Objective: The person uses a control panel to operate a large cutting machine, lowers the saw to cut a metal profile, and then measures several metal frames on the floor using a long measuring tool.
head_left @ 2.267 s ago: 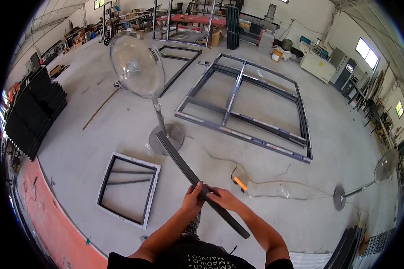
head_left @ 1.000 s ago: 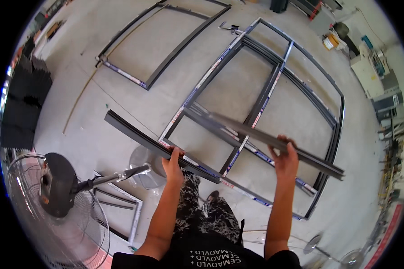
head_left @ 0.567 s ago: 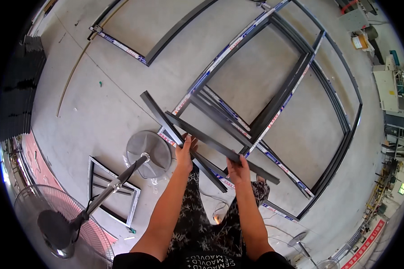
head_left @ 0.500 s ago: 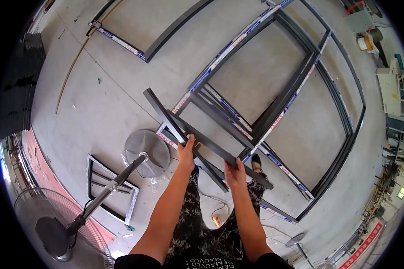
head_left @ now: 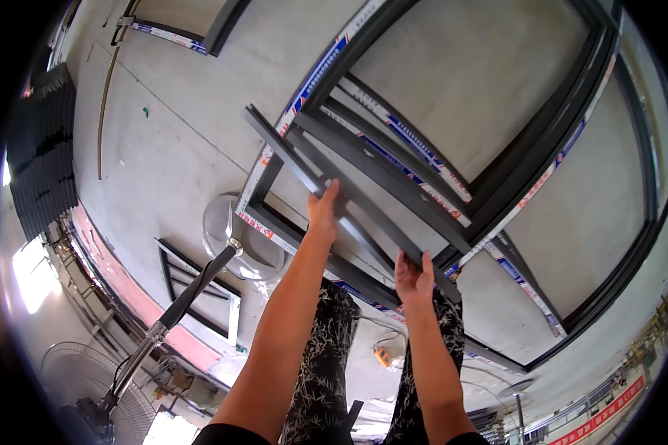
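Two dark grey metal profile bars lie almost side by side across my hands, over a large window frame (head_left: 254,194) on the floor. My left hand (head_left: 323,213) is closed round the nearer bar (head_left: 286,154), thumb up along it. My right hand (head_left: 414,279), palm turned up, grips the farther bar (head_left: 378,220) near its right end, with the thumb and fingers on either side. Parts of both bars are hidden behind my hands. Dark members with blue-and-white protective tape make up the large frame beneath them.
A pedestal fan (head_left: 96,371) stands at the left, its round base (head_left: 219,222) close to the frame. A small frame (head_left: 200,297) lies beside its pole. Stacked dark profiles (head_left: 43,148) stand far left. An orange tool (head_left: 382,357) with a cable rests on the floor between my legs.
Both hands have moved a little forward and to the right with the bars. My view has shifted, and the large frame now appears nearer.
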Motion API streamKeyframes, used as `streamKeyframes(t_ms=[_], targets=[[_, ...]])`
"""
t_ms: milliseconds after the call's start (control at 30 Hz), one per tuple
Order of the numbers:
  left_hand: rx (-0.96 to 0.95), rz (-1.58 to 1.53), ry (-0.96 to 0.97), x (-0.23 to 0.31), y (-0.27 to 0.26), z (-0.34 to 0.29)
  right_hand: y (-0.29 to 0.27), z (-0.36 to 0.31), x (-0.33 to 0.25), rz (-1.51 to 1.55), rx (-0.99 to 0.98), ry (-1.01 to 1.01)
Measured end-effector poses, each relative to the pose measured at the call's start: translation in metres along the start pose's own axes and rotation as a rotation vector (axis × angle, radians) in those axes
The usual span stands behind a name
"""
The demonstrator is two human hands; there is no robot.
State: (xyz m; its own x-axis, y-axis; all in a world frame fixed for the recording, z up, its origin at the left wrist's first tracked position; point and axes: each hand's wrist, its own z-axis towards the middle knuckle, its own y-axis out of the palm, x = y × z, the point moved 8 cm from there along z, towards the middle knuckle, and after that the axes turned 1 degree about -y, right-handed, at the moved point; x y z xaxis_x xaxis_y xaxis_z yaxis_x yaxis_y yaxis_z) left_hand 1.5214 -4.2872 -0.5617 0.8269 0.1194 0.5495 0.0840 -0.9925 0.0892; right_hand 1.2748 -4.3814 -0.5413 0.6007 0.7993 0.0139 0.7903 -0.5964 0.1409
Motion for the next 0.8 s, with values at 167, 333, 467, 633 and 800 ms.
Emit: streamKeyframes(t_ms=[167,333,467,633,800], targets=[[-0.029,-0.068,-0.019,-0.017,0.012,0.039,0.005,0.048,-0.001,0.041,-0.038,0.029],[-0.030,-0.087,-0.052,-0.018,0.009,0.046,0.012,0.057,0.002,0.058,-0.068,0.037],[-0.100,-0.096,-0.075,-0.024,-0.003,0.035,-0.002,0.056,0.000,0.022,-0.039,0.026],[-0.064,-0.117,-0.092,-0.033,0.000,0.044,-0.006,0.064,-0.004,-0.015,-0.044,0.020],[-0.146,-0.158,-0.084,-0.027,0.010,0.061,0.019,0.075,-0.004,-0.050,-0.093,0.004]])
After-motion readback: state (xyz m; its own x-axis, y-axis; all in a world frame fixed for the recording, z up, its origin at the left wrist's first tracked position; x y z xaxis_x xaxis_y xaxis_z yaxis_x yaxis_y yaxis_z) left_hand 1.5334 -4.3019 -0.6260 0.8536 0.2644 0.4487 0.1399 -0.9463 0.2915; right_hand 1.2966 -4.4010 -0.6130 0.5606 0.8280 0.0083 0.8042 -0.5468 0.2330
